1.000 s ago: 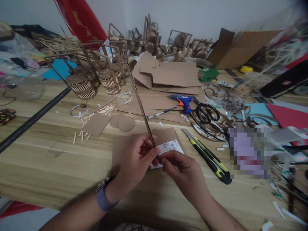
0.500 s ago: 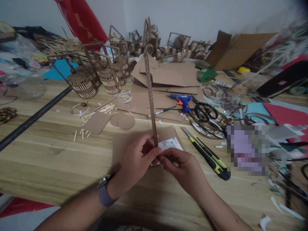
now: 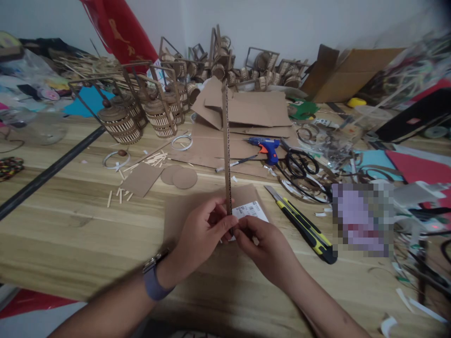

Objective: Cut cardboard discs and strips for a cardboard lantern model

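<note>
A long narrow strip of corrugated cardboard (image 3: 227,145) stands nearly upright over the table. My left hand (image 3: 200,234) and my right hand (image 3: 262,246) both pinch its lower end, fingertips meeting. Under my hands lies a flat cardboard sheet (image 3: 183,211) with a white printed label (image 3: 251,210). A purple watch band is on my left wrist.
A yellow-black utility knife (image 3: 303,230) lies right of my hands. Farther back are a blue glue gun (image 3: 268,149), black scissors (image 3: 301,164), cardboard discs (image 3: 180,177), small sticks, cardboard sheets and several round woven cardboard lanterns (image 3: 120,123). Scraps and clutter fill the right side.
The strip's top has swung to the right, from leaning left to nearly vertical. Both hands keep their pinch at its base and have shifted only slightly.
</note>
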Demonstrator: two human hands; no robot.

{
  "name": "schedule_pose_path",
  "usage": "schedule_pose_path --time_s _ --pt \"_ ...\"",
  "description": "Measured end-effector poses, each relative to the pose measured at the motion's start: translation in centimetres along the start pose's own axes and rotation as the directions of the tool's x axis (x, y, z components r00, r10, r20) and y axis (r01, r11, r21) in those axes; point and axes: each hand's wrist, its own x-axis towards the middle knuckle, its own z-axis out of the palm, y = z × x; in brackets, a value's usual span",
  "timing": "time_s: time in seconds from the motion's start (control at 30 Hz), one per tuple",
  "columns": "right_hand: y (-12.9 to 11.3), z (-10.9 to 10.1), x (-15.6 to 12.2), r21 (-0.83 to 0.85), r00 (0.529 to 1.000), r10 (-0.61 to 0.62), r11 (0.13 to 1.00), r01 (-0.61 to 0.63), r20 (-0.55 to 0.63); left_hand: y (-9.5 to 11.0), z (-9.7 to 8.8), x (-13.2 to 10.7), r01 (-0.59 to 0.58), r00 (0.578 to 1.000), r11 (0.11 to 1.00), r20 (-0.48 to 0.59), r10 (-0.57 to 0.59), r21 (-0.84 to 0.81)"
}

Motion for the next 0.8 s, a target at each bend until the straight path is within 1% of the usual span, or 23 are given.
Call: schedule_pose_path --time_s 0.33,0.4,0.47,0.53,0.63,0.73,0.8 --pt "-0.15 0.16 0.03 0.01 0.999 -0.022 1.0 0.022 0.03 0.12 0.18 0.37 0.045 0.999 0.997 0.021 -0.044 -0.058" --pt "0.0 0.11 0.1 0.003 1.0 -0.008 1.0 0.008 -0.006 -0.03 0.23 0.43 0.056 0.998 0.996 0.029 -0.054 -0.073" --pt "0.25 -0.08 0.22 -0.026 0.996 0.024 0.999 -0.026 -0.083 -0.16 0.32 0.42 0.042 0.999 0.996 0.033 -0.04 -0.08" --pt "0.48 -0.36 0.38 -0.058 0.985 0.058 0.996 -0.069 -0.165 -0.25 0.45 0.3 -0.003 1.0 0.999 0.018 0.003 -0.036" --pt "0.6 -0.65 0.55 -0.067 0.97 0.094 0.992 -0.112 -0.225 -0.34 0.63 0.03 -0.107 0.993 0.984 -0.032 0.113 0.141" --pt "0.47 -0.54 0.53 -0.064 0.969 0.085 0.993 -0.103 -0.232 -0.38 0.75 -0.2 -0.253 0.96 0.906 -0.031 0.28 0.339" --pt "0.39 -0.31 0.44 -0.064 0.972 0.063 0.995 -0.079 -0.225 -0.42 0.78 -0.3 -0.333 0.928 0.843 -0.01 0.372 0.422"
